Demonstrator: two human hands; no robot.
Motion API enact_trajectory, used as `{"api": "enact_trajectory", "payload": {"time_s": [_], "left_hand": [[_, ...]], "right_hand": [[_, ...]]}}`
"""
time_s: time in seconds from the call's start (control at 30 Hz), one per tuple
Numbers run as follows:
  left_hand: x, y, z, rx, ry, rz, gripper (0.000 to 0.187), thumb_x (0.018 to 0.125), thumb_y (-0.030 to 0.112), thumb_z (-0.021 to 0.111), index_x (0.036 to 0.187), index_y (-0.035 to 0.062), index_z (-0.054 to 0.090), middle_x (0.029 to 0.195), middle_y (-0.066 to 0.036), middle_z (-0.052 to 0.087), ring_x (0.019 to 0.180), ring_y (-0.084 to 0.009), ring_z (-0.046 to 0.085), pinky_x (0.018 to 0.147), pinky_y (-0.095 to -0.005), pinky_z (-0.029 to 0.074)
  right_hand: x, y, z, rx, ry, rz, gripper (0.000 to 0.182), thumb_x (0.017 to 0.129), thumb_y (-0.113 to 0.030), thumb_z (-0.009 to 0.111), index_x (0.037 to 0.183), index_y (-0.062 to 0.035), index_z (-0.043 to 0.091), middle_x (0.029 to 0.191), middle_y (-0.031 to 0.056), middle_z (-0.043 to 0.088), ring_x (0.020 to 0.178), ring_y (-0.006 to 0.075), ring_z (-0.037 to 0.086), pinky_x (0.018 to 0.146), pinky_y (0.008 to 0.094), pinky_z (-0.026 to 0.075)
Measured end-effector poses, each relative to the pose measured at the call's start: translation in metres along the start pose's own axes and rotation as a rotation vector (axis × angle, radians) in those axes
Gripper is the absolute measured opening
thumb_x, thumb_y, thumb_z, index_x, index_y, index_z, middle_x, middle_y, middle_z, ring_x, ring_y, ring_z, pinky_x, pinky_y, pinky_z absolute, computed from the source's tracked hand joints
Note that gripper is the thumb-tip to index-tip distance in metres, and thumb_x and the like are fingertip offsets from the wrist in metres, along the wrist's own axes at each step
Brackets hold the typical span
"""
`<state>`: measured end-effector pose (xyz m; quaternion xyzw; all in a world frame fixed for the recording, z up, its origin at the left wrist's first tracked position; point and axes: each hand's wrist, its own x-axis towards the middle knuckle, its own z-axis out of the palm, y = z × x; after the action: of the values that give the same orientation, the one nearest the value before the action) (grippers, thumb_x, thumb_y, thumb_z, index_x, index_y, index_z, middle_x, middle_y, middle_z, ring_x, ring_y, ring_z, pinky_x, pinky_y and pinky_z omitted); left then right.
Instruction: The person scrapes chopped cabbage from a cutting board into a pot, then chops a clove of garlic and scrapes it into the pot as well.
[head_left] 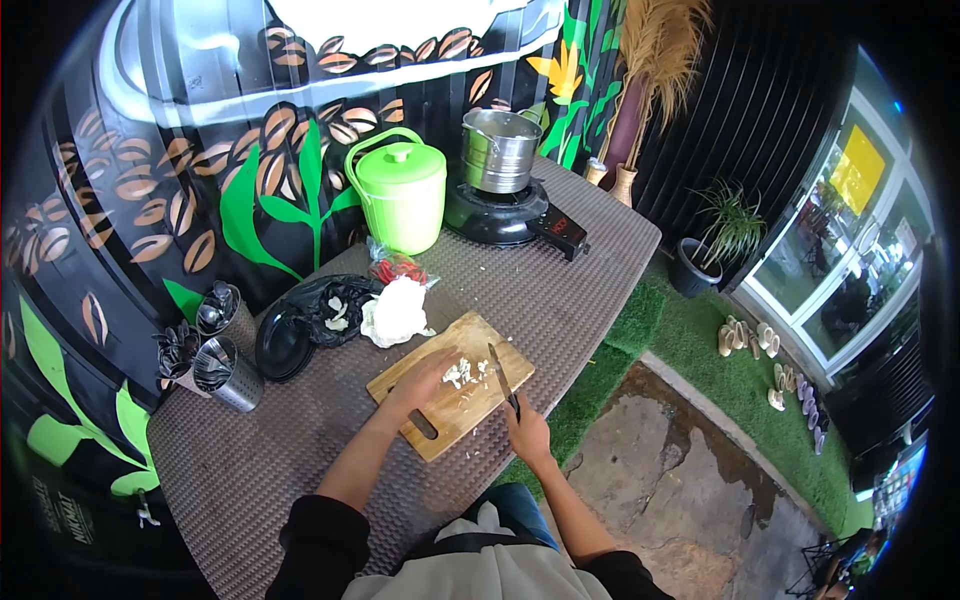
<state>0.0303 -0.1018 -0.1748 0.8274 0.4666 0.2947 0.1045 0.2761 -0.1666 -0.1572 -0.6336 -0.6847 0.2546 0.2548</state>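
Our grey top (480,575) sits closest, with both forearms reaching past it over the bench (300,450). Our right hand (528,437) has its grip wrapped around the knife (503,382), whose long axis points away from us, tip leaning a little left. White chopped pieces (463,374) lie on the cutting board (460,425), just left of the blade, between it and our left hand (422,383). That left hand is the nearer one to the pieces, laid low over the board with its fingertips just beside them; we cannot tell whether its grip pinches anything. The board's long axis runs from its slotted end, lower left, to upper right, so the knife lies across it. Beyond the board's far left edge rests a white cauliflower-like head (398,313), next to a black bag (355,291)
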Motion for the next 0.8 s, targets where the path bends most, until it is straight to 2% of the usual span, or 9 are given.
{"api": "enact_trajectory", "payload": {"time_s": [0.03,0.07,0.13,0.17,0.23,0.37,0.43,0.67,0.8], "left_hand": [[0.007,-0.004,-0.001,0.015,-0.062,0.119,0.069,0.070,-0.011,0.052,0.135,0.0112,0.043,0.131,-0.014,0.049,0.123,-0.0299,0.044,0.100,-0.0390,0.040],[0.014,-0.007,-0.001,0.012,-0.064,0.126,0.069,0.070,-0.011,0.052,0.135,0.0112,0.043,0.131,-0.014,0.049,0.123,-0.0299,0.044,0.100,-0.0390,0.040],[0.024,-0.016,0.001,0.072,-0.193,0.313,0.067,0.068,-0.011,0.052,0.131,0.0109,0.047,0.130,-0.012,0.050,0.123,-0.0285,0.045,0.100,-0.0377,0.041],[0.029,-0.021,0.000,0.069,-0.195,0.317,0.067,0.068,-0.011,0.052,0.131,0.0109,0.047,0.130,-0.012,0.050,0.123,-0.0285,0.045,0.100,-0.0377,0.041],[0.036,-0.029,0.001,0.055,-0.415,0.389,0.066,0.064,-0.010,0.058,0.127,0.0086,0.049,0.132,-0.011,0.049,0.125,-0.0276,0.044,0.102,-0.0361,0.039],[0.042,-0.035,0.007,0.024,-0.467,0.343,0.056,0.065,-0.008,0.059,0.119,0.0063,0.055,0.125,-0.012,0.053,0.119,-0.0287,0.048,0.098,-0.0367,0.042],[0.042,-0.032,0.005,0.003,-0.499,0.295,0.049,0.067,-0.006,0.061,0.115,0.0050,0.058,0.115,-0.012,0.056,0.111,-0.0297,0.052,0.093,-0.0377,0.044],[0.038,-0.022,-0.013,0.087,-0.552,0.247,0.047,0.067,-0.002,0.067,0.113,0.0049,0.059,0.109,-0.011,0.057,0.106,-0.0306,0.054,0.089,-0.0373,0.045],[0.037,-0.025,-0.012,-0.036,-0.570,0.129,0.049,0.063,0.000,0.074,0.110,0.0035,0.062,0.107,-0.011,0.058,0.103,-0.0299,0.055,0.088,-0.0367,0.046]], "right_hand": [[0.000,0.002,-0.001,0.000,0.006,0.004,0.035,0.092,-0.038,0.046,0.107,-0.0053,0.050,0.077,0.0279,0.062,0.074,0.0472,0.060,0.066,0.0551,0.046],[-0.001,0.003,-0.001,0.028,0.013,0.020,0.032,0.092,-0.036,0.048,0.101,-0.0050,0.048,0.077,0.0279,0.061,0.075,0.0477,0.058,0.065,0.0550,0.045],[-0.004,0.008,0.000,0.054,0.023,0.041,0.030,0.092,-0.034,0.049,0.096,-0.0048,0.046,0.077,0.0280,0.060,0.076,0.0481,0.057,0.064,0.0549,0.043],[-0.004,0.012,0.004,0.053,0.026,0.032,0.030,0.092,-0.035,0.049,0.096,-0.0052,0.046,0.077,0.0279,0.060,0.077,0.0481,0.057,0.064,0.0549,0.043],[-0.005,0.012,0.004,0.043,-0.001,0.015,0.030,0.092,-0.036,0.049,0.094,-0.0063,0.045,0.079,0.0269,0.060,0.077,0.0483,0.057,0.064,0.0552,0.043],[-0.008,0.015,0.004,0.051,-0.015,0.031,0.030,0.092,-0.036,0.049,0.097,-0.0066,0.047,0.083,0.0260,0.061,0.078,0.0480,0.057,0.065,0.0548,0.044],[-0.013,0.011,-0.003,0.058,-0.076,0.076,0.030,0.092,-0.035,0.050,0.101,-0.0067,0.050,0.087,0.0253,0.061,0.081,0.0471,0.058,0.067,0.0533,0.045],[-0.020,0.006,0.006,0.070,-0.161,-0.002,0.031,0.091,-0.034,0.051,0.103,-0.0053,0.052,0.088,0.0254,0.062,0.086,0.0452,0.058,0.071,0.0507,0.046],[-0.020,0.002,0.009,0.116,-0.138,-0.021,0.033,0.091,-0.035,0.050,0.106,-0.0054,0.052,0.090,0.0257,0.061,0.087,0.0453,0.058,0.073,0.0508,0.045]]}}
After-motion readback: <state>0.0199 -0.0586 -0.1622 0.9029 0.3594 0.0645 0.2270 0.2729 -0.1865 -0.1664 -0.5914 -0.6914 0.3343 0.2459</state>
